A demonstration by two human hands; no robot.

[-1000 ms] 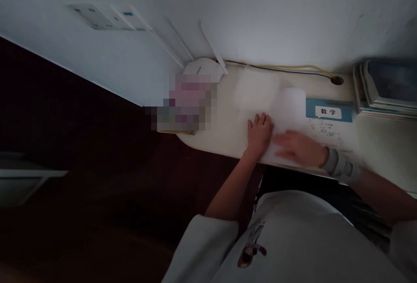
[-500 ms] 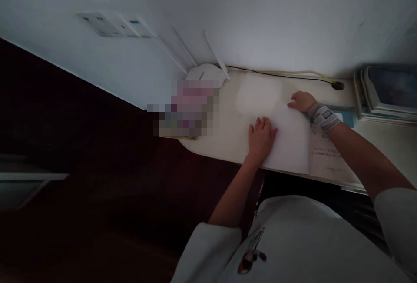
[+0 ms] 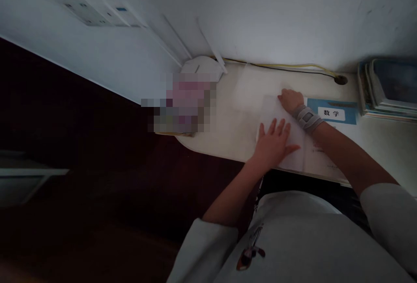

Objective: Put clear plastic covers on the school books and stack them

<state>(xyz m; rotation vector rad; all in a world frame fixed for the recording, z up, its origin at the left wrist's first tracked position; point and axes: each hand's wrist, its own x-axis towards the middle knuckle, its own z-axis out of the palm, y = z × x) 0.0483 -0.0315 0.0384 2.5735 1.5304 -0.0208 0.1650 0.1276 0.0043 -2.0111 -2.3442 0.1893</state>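
On the desk lies a book [image 3: 335, 133] with a blue band and a white title label on its cover. A thin white sheet [image 3: 275, 108] extends to the left from the book's cover side. My left hand [image 3: 273, 141] is spread over the sheet's lower part, fingers apart and palm down. At the sheet's upper edge is my right hand [image 3: 291, 99], with its fingers curled against the sheet; whether the edge is pinched is partly hidden. A grey wristband [image 3: 307, 118] is on my right wrist. My right forearm covers part of the book.
A faint translucent sheet [image 3: 252, 85] lies behind on the desk [image 3: 224, 131]. A white router [image 3: 202, 66] and a blurred-out pile [image 3: 187, 104] stand at the left end. Stacked books [image 3: 389, 96] are at right. Cables [image 3: 276, 67] run along the wall to a hole [image 3: 341, 80].
My left hand has moved right onto the sheet and spread its fingers. My right hand has shifted left along the top, uncovering the book's blue band and label. The view has shifted slightly.
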